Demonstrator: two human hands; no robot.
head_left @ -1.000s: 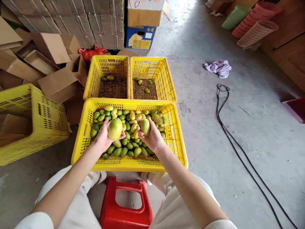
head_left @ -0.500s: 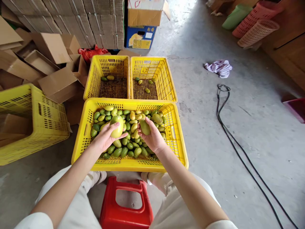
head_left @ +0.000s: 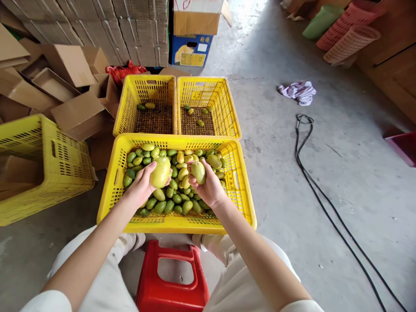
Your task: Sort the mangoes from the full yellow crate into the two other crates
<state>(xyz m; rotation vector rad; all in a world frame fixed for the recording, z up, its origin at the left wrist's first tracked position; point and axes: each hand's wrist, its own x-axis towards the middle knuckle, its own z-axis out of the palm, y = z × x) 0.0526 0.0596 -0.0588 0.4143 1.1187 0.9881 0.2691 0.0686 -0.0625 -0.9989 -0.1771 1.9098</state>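
My left hand (head_left: 145, 180) is wrapped around a large, smooth yellow-green mango (head_left: 159, 172), thumb on its upper side. A smaller, duller green mango (head_left: 198, 172) sits in my right hand (head_left: 209, 185), its rounded side turned up towards me. Both hands are held apart over a wide yellow crate (head_left: 107, 197), whose bottom is covered by many green and yellowish mangoes (head_left: 177, 198). Behind it, two more yellow crates stand side by side: the left crate (head_left: 118, 108) holds a couple of mangoes, the right crate (head_left: 232, 108) several.
A red plastic stool (head_left: 149, 277) stands between my legs. Left are a tilted yellow crate (head_left: 69, 162) and loose cardboard boxes (head_left: 79, 112). To the right, a black cable (head_left: 320, 195) and a crumpled cloth (head_left: 299, 92) lie on the concrete floor. Plastic baskets (head_left: 351, 43) lie at the far right.
The fruit in both hands has been turned in my fingers. My left fingers have curled in around the large mango, and the smaller one now shows a paler face.
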